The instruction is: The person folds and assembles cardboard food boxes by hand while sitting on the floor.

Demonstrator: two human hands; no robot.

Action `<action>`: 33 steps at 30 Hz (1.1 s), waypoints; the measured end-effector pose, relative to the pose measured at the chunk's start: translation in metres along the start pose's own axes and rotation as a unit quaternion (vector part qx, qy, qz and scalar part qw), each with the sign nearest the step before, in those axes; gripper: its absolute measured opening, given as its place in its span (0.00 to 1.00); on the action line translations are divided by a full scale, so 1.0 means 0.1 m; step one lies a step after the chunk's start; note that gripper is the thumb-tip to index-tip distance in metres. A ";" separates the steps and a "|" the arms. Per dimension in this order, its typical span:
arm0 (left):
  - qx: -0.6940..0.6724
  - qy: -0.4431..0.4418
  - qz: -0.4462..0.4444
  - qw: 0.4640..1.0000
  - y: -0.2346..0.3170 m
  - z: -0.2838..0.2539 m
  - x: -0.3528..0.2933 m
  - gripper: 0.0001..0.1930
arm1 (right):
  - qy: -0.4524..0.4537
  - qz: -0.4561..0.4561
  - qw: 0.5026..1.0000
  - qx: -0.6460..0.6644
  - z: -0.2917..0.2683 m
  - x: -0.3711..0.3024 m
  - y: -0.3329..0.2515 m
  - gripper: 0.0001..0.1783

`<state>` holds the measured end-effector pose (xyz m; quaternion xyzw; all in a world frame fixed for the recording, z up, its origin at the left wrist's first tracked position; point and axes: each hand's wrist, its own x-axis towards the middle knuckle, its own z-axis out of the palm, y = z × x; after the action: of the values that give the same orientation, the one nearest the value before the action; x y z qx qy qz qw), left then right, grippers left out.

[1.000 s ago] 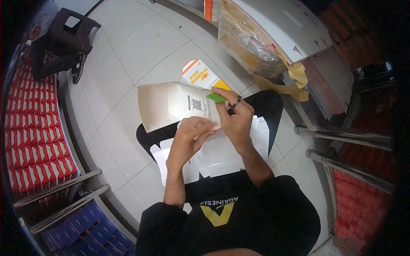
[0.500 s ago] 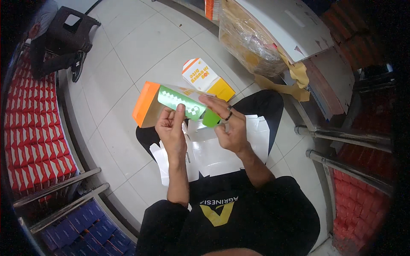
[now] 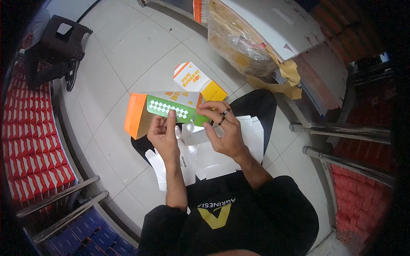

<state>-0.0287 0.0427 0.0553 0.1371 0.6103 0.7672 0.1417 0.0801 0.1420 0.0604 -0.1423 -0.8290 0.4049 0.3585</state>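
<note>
A partly folded paper carton (image 3: 136, 115), orange at one end with a green checkered panel and a white printed face, is held above my lap. My left hand (image 3: 164, 138) pinches its green panel, thumb on the outside and fingers tucked behind. At the carton's other end, my right hand (image 3: 228, 134) has its thumb and fingertips on a small green flap (image 3: 200, 120). Below both hands, flat white carton blanks (image 3: 222, 155) lie across my lap, plain side up. A similar white, orange and yellow carton (image 3: 193, 79) rests on the floor just beyond.
Red-and-white boxes (image 3: 30, 141) fill the left rack, with dark blue boxes (image 3: 85, 239) nearer. A plastic-wrapped bundle (image 3: 239, 47) and stacked board sheets (image 3: 284, 21) stand far right. Metal rails (image 3: 337, 131) jut from the right rack. Another person's shoe (image 3: 71, 76) shows beside a dark stool (image 3: 64, 36).
The right hand has drawn back from along the carton's face, and its fingertips now meet its thumb at the green flap. The carton has tilted slightly; the whole view has shifted a little.
</note>
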 end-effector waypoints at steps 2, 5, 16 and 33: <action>-0.003 -0.001 -0.004 1.000 0.00 0.00 0.00 0.06 | 0.008 0.002 1.000 0.009 0.03 -0.02 0.06 0.20; 0.056 -0.010 -0.006 0.998 -0.07 -0.02 -0.04 0.04 | 0.004 -0.007 1.000 -0.001 0.11 -0.02 0.10 0.22; 0.213 -0.070 0.153 0.962 -0.22 -0.02 0.01 0.05 | 0.011 0.023 0.997 -0.079 0.35 -0.01 0.06 0.27; 0.154 -0.110 0.054 0.980 -0.57 -0.12 -0.20 0.12 | 0.147 0.181 0.969 0.083 0.35 -0.07 0.35 0.10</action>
<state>-0.0116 0.0367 -0.0034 0.2740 0.6932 0.6510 0.1438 0.0582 0.1405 0.0158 -0.3174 -0.6910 0.5051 0.4083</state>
